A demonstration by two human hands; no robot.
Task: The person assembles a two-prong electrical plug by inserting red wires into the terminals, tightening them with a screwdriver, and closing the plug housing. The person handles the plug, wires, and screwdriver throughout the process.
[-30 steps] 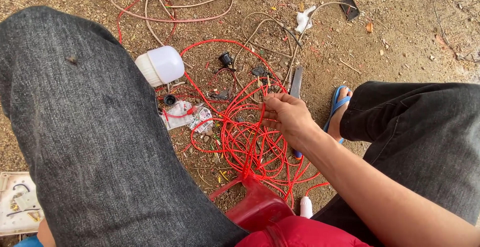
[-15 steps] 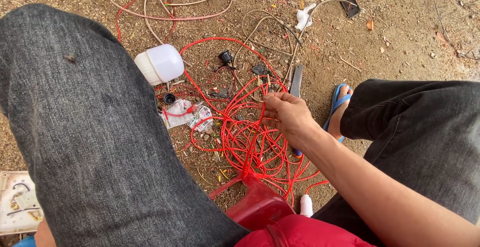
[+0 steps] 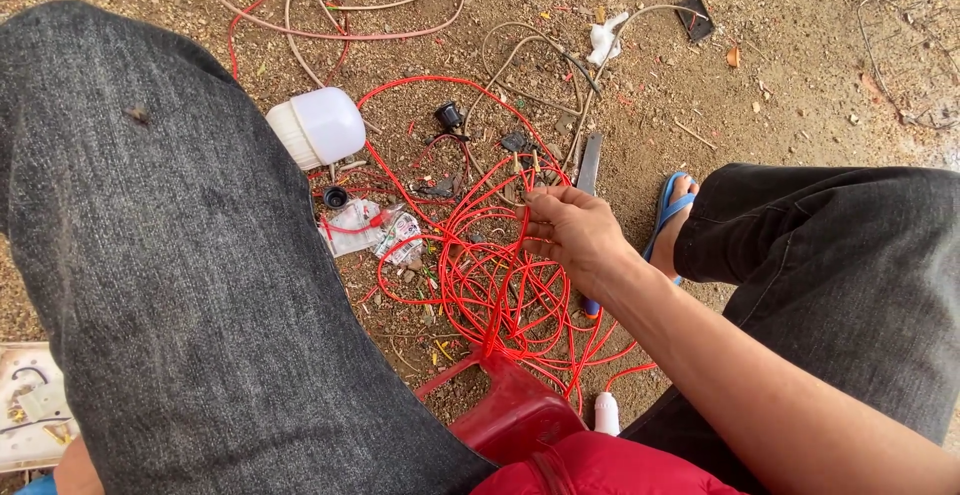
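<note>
Right hand (image 3: 578, 235) reaches in from five o'clock, fingers pinched on a strand of the red wire (image 3: 490, 285) coiled at centre; white bulb (image 3: 320, 127) at ten o'clock on gravelly dirt (image 3: 800, 85).

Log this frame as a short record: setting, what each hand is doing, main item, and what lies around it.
Setting: bare dirt ground, person seated on a red plastic stool, seen from above
Right hand: pinching a strand of the red wire between its fingertips
Left hand: not in view
Main item: loose tangled coil of red wire on the ground between the knees
Nearby: white bulb to the left, knife beyond the hand, pale cables farther off, blue sandal on the right foot
</note>
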